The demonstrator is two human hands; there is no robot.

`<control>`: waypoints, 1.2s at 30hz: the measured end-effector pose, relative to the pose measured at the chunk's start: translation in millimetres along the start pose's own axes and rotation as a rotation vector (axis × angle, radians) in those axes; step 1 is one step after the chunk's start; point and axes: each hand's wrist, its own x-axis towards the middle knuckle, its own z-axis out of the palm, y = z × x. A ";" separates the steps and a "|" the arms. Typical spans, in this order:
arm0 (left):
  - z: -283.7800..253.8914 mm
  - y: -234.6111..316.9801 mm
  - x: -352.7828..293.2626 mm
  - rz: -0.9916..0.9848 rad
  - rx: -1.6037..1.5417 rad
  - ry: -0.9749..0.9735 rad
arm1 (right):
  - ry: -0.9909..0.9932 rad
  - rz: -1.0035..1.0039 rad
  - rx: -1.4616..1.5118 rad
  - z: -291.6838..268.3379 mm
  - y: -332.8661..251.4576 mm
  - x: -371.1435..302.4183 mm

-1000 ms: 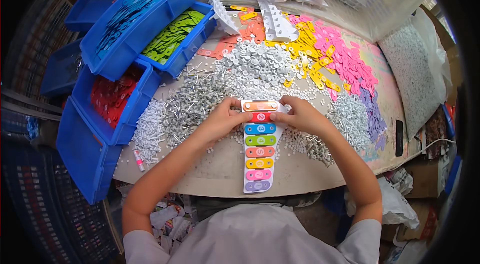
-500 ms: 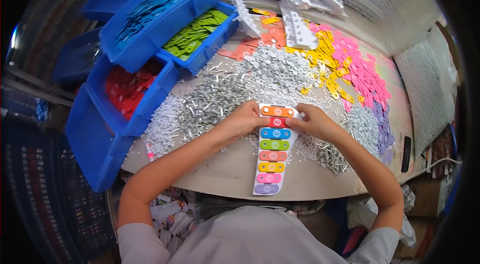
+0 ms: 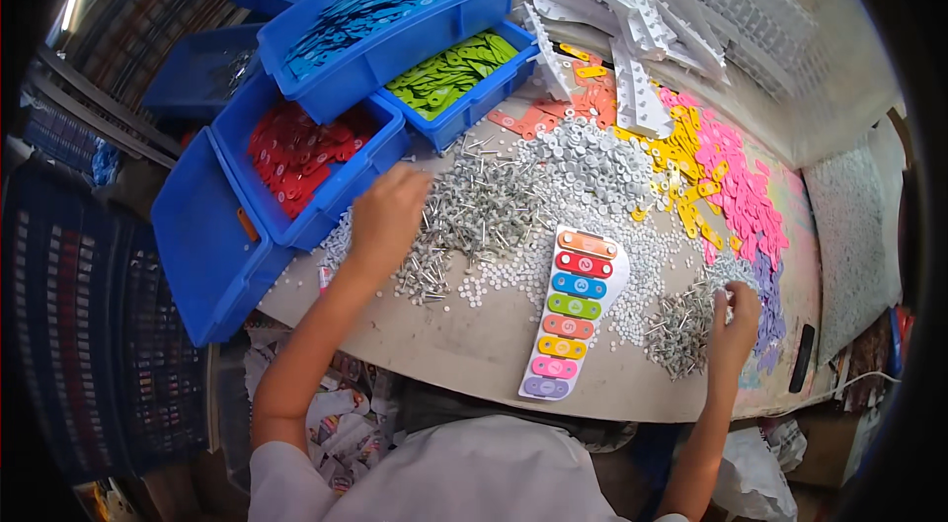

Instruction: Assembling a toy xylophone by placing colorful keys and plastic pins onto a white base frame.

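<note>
A toy xylophone [image 3: 620, 280] lies on the table in front of me. Its white, tapering base carries a row of bars in different colours, with a red bar [image 3: 585, 264] second from the far end. My left hand [image 3: 388, 211] is off it, bent fingers together, between the red-piece bin and a heap of metal pins [image 3: 484, 211]. What it may hold is hidden. On the right, my right hand [image 3: 736, 324] pinches at the edge of a smaller pin heap [image 3: 681, 329], beside small pale pieces [image 3: 729, 270]. Something tiny and pale at its fingertips is too small to name.
Blue bins hold blue [image 3: 380, 13], green [image 3: 454, 73] and red pieces [image 3: 296, 152]. White caps [image 3: 597, 161] and yellow [image 3: 696, 196], pink [image 3: 736, 186] and purple bars [image 3: 770, 324] lie in piles. White plastic bases [image 3: 642, 97] stack at the back. A black object [image 3: 802, 359] lies at the right edge.
Both hands have let go of the xylophone's far end. My left hand has moved left toward the pins and red bin, my right hand right to the smaller heap. The view has shifted.
</note>
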 end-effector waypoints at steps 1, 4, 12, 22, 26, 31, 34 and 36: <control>-1.0 -16.5 -1.8 0.008 0.060 0.001 | 0.001 -0.038 -0.151 -7.5 16.0 -3.8; 1.2 -39.4 -8.1 0.023 0.167 -0.074 | -0.039 0.019 -0.265 -15.0 45.3 -16.8; 7.4 -39.4 -11.5 0.043 0.192 -0.044 | -0.018 -0.071 -0.240 -6.2 62.9 -23.5; -14.8 20.0 -17.9 -0.060 -0.102 -0.057 | 0.125 -0.054 -0.309 -8.7 44.2 -21.3; -7.7 60.3 -27.4 -0.143 -0.546 -0.202 | 0.125 0.139 0.058 2.4 15.7 -17.1; 22.6 91.8 -34.6 -0.344 -1.080 -0.556 | -0.130 0.140 0.573 25.7 -58.5 -23.6; 39.7 96.1 -32.7 -0.404 -1.218 -0.650 | -0.406 0.263 0.928 46.5 -86.8 -30.0; 44.2 97.0 -30.6 -0.469 -1.252 -0.723 | -0.552 0.347 1.054 57.6 -94.4 -30.6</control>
